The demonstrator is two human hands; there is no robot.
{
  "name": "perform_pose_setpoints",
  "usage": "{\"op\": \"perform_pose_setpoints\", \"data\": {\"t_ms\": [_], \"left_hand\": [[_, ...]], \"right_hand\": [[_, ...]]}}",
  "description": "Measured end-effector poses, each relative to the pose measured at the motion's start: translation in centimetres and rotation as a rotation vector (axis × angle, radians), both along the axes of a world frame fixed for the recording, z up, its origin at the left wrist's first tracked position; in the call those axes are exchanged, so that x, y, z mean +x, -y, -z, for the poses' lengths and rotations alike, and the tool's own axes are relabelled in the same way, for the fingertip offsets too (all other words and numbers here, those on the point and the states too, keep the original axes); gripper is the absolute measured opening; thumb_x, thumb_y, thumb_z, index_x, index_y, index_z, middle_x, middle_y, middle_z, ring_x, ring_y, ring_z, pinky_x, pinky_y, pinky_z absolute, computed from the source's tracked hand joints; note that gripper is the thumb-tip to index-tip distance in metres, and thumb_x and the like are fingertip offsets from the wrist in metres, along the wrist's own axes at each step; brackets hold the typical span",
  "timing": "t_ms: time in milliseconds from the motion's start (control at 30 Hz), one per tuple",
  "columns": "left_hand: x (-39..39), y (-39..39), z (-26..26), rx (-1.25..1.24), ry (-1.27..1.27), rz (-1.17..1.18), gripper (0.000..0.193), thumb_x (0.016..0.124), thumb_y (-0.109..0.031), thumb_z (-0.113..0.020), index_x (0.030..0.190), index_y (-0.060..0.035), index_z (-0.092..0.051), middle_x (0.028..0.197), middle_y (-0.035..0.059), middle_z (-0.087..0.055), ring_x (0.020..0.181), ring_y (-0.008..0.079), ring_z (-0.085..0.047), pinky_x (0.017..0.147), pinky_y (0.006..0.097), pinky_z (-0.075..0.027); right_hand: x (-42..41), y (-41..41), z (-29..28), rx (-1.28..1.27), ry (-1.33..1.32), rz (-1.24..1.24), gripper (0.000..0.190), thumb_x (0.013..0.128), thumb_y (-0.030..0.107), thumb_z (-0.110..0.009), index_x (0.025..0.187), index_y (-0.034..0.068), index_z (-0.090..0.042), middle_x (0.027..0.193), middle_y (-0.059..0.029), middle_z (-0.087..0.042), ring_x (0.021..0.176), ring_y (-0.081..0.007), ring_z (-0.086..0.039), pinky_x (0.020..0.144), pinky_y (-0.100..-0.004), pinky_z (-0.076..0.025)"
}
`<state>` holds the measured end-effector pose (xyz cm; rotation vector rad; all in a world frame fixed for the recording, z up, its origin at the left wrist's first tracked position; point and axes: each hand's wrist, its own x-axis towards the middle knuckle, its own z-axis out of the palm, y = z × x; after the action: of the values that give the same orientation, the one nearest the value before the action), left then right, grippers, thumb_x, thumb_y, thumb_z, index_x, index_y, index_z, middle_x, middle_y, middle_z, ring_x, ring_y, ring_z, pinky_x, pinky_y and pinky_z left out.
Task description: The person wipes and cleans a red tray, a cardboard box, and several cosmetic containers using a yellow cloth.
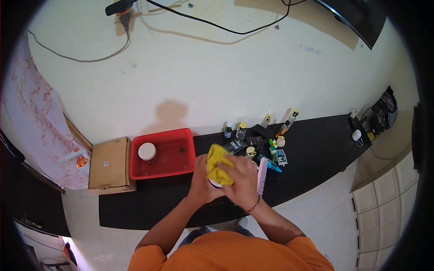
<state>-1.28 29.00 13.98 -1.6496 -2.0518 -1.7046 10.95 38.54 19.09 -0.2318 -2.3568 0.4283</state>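
Note:
Both of my hands meet above the dark tabletop, just right of the red plastic tray (162, 174). My left hand (200, 184) grips a small white container (215, 184), mostly hidden under a yellow cloth (217, 164). The cloth is pressed onto it by my right hand (243, 178), whose fingers are bent over the fabric. Inside the tray, at its left, stands a jar with a white lid (147, 151). A pink comb (261, 176) lies beside my right hand. Behind the hands is a gold-lidded jar (251, 152).
The black table (315, 149) also bears a cardboard box (108, 166) at the left of the tray. Several small bottles, including a green one (228, 130), stand near the wall. A blue tube (273, 165) lies by the comb. Cables (217, 25) hang on the wall.

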Motion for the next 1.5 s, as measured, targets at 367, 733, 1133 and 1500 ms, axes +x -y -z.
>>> {"op": "perform_pose_setpoints", "data": {"t_ms": [367, 733, 1133, 1500], "left_hand": [[-0.4, 3.6, -0.8, 0.265, 0.877, 0.312, 0.087, 0.055, -0.006, -0.081, 0.131, -0.0033, -0.037, 0.123, 0.0102, -0.052, 0.115, 0.0211, -0.053, 0.099, 0.0355, -0.043], [-2.9, 5.8, -1.5, 0.295, 0.932, 0.495, 0.095, 0.052, -0.005, -0.079, 0.135, -0.0042, -0.034, 0.127, 0.0097, -0.049, 0.121, 0.0226, -0.048, 0.104, 0.0387, -0.039], [-6.2, 7.7, -2.0, 0.361, 1.066, 0.576, 0.089, 0.055, -0.009, -0.077, 0.134, -0.0032, -0.035, 0.127, 0.0101, -0.049, 0.121, 0.0216, -0.048, 0.104, 0.0389, -0.038], [-9.0, 8.4, -1.5, 0.300, 0.698, 0.433, 0.091, 0.052, -0.018, -0.086, 0.127, -0.0043, -0.035, 0.125, 0.0105, -0.049, 0.119, 0.0212, -0.049, 0.101, 0.0369, -0.040]], "right_hand": [[-2.3, 3.1, -1.5, -0.893, -0.319, -0.047, 0.034, 0.076, 0.006, -0.061, 0.109, -0.002, -0.059, 0.113, -0.0175, -0.056, 0.108, -0.0334, -0.050, 0.092, -0.0382, -0.040], [-5.3, 3.5, -1.8, -1.172, -0.277, -0.152, 0.026, 0.083, 0.011, -0.061, 0.104, -0.003, -0.059, 0.101, -0.0157, -0.058, 0.087, -0.0221, -0.059, 0.074, -0.0297, -0.046], [-6.4, 7.4, -2.3, -0.823, -0.312, -0.062, 0.027, 0.079, 0.009, -0.060, 0.106, 0.000, -0.060, 0.104, -0.0170, -0.056, 0.096, -0.0253, -0.056, 0.084, -0.0323, -0.044], [-7.2, 10.2, 0.9, -0.924, -0.494, -0.101, 0.029, 0.088, 0.008, -0.055, 0.115, -0.001, -0.058, 0.111, -0.0124, -0.056, 0.104, -0.0199, -0.055, 0.088, -0.0310, -0.045]]}}
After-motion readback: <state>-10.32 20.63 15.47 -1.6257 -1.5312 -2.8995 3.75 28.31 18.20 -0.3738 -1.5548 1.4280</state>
